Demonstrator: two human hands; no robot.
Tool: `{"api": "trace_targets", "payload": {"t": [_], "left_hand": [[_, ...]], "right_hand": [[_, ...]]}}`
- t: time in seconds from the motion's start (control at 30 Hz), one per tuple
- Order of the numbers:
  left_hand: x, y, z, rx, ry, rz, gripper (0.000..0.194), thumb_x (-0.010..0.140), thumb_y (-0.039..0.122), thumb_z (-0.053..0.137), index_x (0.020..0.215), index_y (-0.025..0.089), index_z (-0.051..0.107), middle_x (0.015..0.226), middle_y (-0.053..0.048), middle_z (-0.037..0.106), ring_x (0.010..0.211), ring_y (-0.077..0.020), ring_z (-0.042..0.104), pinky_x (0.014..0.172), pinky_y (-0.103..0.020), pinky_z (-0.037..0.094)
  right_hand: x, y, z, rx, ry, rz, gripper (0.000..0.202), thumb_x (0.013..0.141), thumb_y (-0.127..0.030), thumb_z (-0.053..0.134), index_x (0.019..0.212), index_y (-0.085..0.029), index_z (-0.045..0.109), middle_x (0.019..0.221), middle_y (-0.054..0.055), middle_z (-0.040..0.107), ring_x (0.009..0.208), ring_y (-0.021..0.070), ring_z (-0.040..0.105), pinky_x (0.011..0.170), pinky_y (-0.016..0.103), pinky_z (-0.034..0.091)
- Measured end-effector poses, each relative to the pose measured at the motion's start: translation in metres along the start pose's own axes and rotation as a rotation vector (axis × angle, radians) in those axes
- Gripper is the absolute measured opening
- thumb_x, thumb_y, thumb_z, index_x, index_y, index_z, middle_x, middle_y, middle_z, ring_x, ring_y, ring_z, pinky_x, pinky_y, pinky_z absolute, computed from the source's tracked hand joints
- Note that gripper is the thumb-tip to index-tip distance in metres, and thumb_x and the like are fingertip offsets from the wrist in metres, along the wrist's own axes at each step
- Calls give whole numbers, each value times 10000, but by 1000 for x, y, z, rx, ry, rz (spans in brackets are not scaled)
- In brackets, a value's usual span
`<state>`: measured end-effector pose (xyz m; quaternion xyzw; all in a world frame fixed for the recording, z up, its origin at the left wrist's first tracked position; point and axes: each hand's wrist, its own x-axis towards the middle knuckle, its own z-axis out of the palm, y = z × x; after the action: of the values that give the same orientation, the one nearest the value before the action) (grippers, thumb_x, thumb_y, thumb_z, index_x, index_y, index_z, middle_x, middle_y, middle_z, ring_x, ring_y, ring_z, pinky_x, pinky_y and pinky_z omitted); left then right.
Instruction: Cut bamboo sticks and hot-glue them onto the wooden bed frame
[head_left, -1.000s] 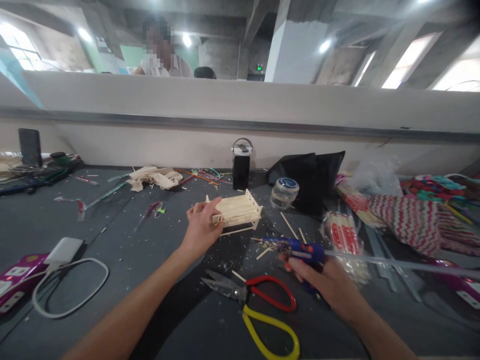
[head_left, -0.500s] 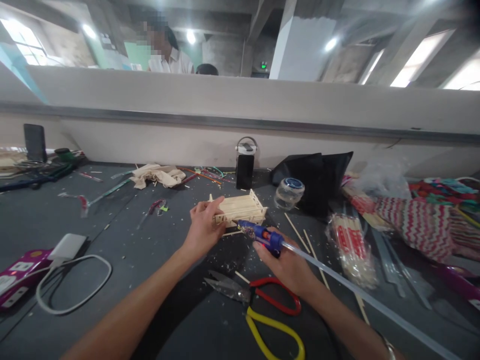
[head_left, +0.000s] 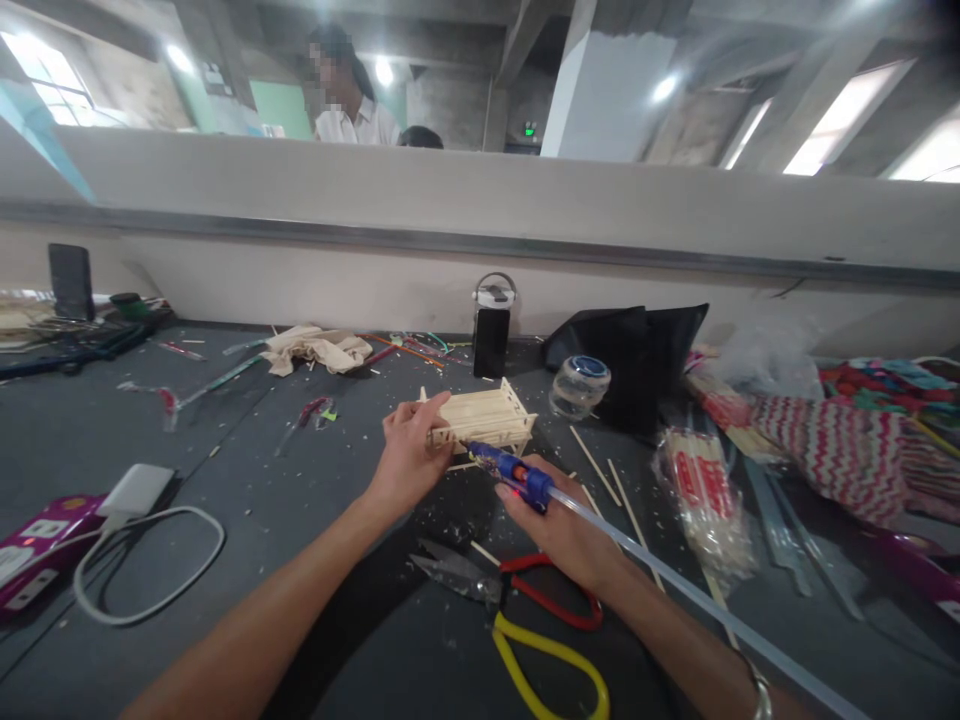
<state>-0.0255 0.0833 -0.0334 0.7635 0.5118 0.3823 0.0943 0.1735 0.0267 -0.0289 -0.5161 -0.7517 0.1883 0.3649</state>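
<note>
Since a second ago, we have brought the glue gun [head_left: 521,477] in from the right, and its nozzle is now at the near side of the wooden-stick frame [head_left: 484,410], so both hands meet at one piece; whether glue is flowing we cannot tell. Our left hand [head_left: 409,452] pinches the frame's left end between thumb and fingers, steadying it upright on the tabletop [head_left: 300,520]. Our right hand [head_left: 571,532] is wrapped around the gun, with a long clear glue stick [head_left: 652,563] trailing from its back.

As for containers, the clear jar [head_left: 580,390] with a blue lid stands beyond the frame to the right, its contents too unclear to name. A clear plastic packet [head_left: 701,490] holds pale sticks behind red print. We cannot see inside the black bag [head_left: 619,355]. Open shears [head_left: 463,577] lie nearer us.
</note>
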Motion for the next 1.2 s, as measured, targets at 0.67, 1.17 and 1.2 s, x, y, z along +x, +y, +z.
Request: {"api": "trace_targets", "payload": {"t": [0.67, 1.17, 1.2], "left_hand": [[0, -2, 3, -25, 2, -3, 518, 765, 113, 595, 1268, 170, 482, 936, -45, 695, 1005, -250, 510, 881, -398, 348], [1, -2, 3, -22, 1, -14, 506, 779, 125, 580, 1272, 192, 487, 934, -31, 703, 1007, -251, 504, 888, -399, 351], [1, -2, 3, -26, -2, -13, 507, 781, 124, 577, 1275, 190, 485, 935, -32, 703, 1010, -250, 501, 891, -401, 350]], "right_hand": [[-3, 9, 9, 2, 3, -9, 81, 864, -309, 558, 875, -228, 556, 777, -15, 629, 703, 160, 592, 683, 254, 453], [-4, 10, 12, -46, 17, -14, 86, 864, -309, 554, 870, -225, 536, 793, -14, 628, 725, 156, 595, 671, 242, 437], [-4, 9, 12, -58, 10, -7, 85, 865, -307, 550, 864, -224, 533, 797, -11, 630, 729, 158, 598, 665, 244, 436]]}}
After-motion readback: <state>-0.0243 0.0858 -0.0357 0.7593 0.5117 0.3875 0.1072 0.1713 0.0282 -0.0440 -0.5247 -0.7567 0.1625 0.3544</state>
